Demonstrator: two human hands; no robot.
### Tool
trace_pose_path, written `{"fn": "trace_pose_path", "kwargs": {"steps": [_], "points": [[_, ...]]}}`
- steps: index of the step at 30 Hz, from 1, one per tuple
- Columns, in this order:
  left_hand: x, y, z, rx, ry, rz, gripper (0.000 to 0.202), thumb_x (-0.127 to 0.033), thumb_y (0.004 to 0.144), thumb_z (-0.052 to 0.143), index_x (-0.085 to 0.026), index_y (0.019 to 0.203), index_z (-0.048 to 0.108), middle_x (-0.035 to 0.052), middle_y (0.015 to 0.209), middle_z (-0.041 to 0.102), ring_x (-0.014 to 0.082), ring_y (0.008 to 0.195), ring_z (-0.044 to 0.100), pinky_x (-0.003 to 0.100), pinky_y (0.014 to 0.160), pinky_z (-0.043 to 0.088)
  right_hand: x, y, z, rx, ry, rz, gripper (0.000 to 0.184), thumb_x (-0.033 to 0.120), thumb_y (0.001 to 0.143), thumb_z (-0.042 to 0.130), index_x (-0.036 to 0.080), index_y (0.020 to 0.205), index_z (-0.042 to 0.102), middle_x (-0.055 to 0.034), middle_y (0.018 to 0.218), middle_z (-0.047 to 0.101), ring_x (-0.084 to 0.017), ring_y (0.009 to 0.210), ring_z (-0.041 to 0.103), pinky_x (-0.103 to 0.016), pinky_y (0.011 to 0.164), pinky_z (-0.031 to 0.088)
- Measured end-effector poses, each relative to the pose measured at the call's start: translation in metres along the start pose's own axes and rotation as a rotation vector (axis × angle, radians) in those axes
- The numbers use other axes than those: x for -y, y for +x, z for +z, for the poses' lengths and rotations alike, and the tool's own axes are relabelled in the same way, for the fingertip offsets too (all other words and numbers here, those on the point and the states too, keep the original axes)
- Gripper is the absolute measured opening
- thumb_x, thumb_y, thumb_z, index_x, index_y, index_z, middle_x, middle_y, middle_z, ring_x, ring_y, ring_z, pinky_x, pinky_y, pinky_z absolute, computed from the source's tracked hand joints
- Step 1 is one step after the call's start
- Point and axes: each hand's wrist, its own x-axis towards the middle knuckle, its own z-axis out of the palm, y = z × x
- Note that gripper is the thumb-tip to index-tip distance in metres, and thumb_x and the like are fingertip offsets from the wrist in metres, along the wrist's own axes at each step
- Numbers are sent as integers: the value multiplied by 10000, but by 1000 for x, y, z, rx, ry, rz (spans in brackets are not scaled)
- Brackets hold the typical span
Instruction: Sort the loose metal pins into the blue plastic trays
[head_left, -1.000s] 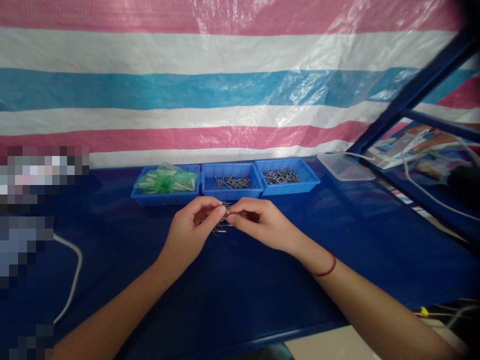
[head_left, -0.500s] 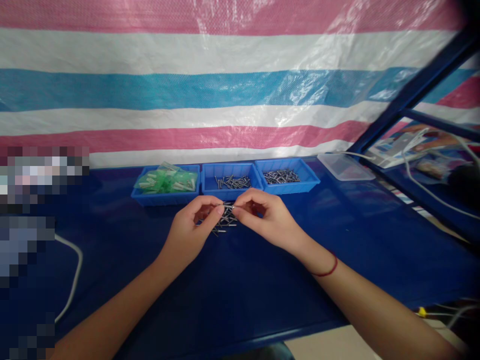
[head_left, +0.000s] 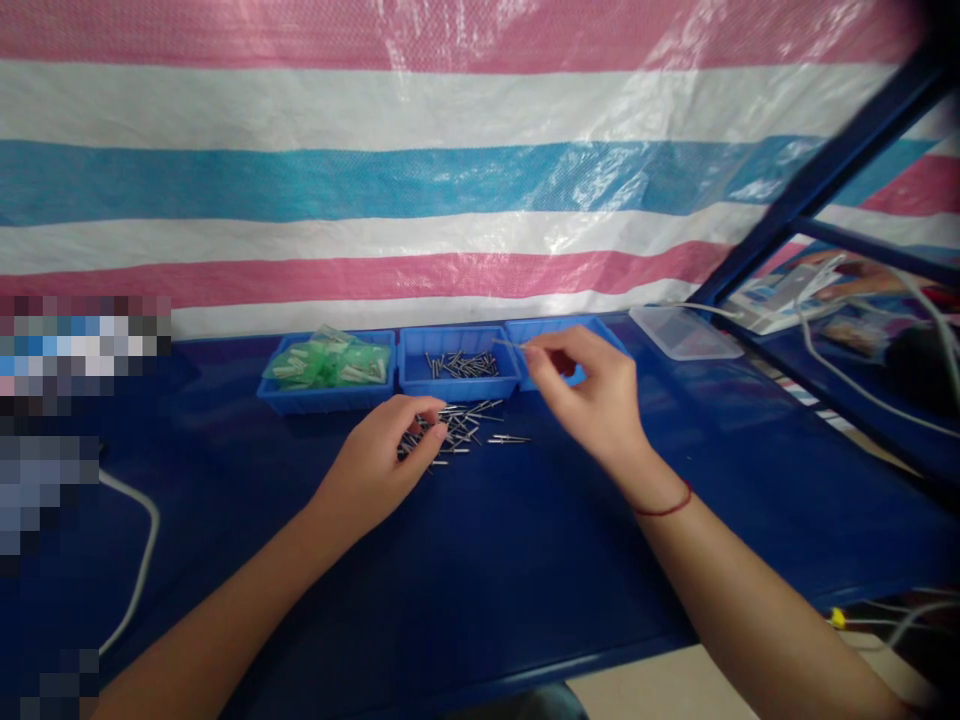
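My right hand (head_left: 589, 395) is raised at the front of the right blue bin (head_left: 600, 325), covering most of its inside. Pinched between its thumb and forefinger is a thin metal blind rivet (head_left: 508, 344), its slim end pointing left. My left hand (head_left: 386, 445) rests beside a loose pile of rivets (head_left: 457, 428) on the blue table, its thumb and forefinger a little apart. The hand hides the left part of that pile. A few rivets (head_left: 510, 439) lie separately right of the pile. More rivets (head_left: 465, 366) lie in the middle blue bin (head_left: 416, 385).
The left blue bin (head_left: 300, 403) holds a green plastic bag (head_left: 330, 362) with pale pieces. A translucent lid (head_left: 686, 335) lies right of the bins. A dark blue metal frame (head_left: 817, 180) stands at the right; a white cable (head_left: 146, 560) runs at the left.
My hands have parted. The right one has moved right and up to the right bin with a rivet; the left has stayed by the pile, its fingertips now apart.
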Motion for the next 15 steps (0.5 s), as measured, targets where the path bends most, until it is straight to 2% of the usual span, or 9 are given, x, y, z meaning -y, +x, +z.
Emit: {"fn": "trace_pose_path", "kwargs": {"steps": [1,3,7,10,15], "points": [[1,0,-1,35,46,42,188,-285,910,507,-202,1019,637,41,965,666,165,857,614,287,778,474,-10,3,-3,-83,-68,29,201,311,886,531,176,809,659,-45,729,634,-151,626,528,-290,627,429],[3,1,-2,100,138,129,183,-262,922,488,-196,955,655,45,967,669,176,888,600,312,820,447,-31,9,-6,-152,-223,64,235,319,891,518,158,855,685,-55,723,635,-164,630,530,-299,636,423],[9,-2,-2,200,360,233,197,-294,924,504,-199,982,666,55,993,669,202,901,569,348,786,389,-60,15,-10,-13,-462,91,269,363,867,559,158,879,733,-79,736,665,-213,707,577,-328,685,415],[11,-3,-1,229,495,284,189,-332,905,554,-209,984,675,58,1007,666,223,943,546,370,788,341,-63,16,-14,-17,-487,120,309,381,884,526,156,868,738,-81,742,679,-212,693,586,-322,663,405],[9,-4,0,236,576,342,148,-242,926,534,-215,891,675,38,968,661,192,896,525,365,786,294,-48,15,-14,-22,-373,79,279,336,884,508,162,822,717,-72,744,690,-198,656,579,-314,642,406]]}}
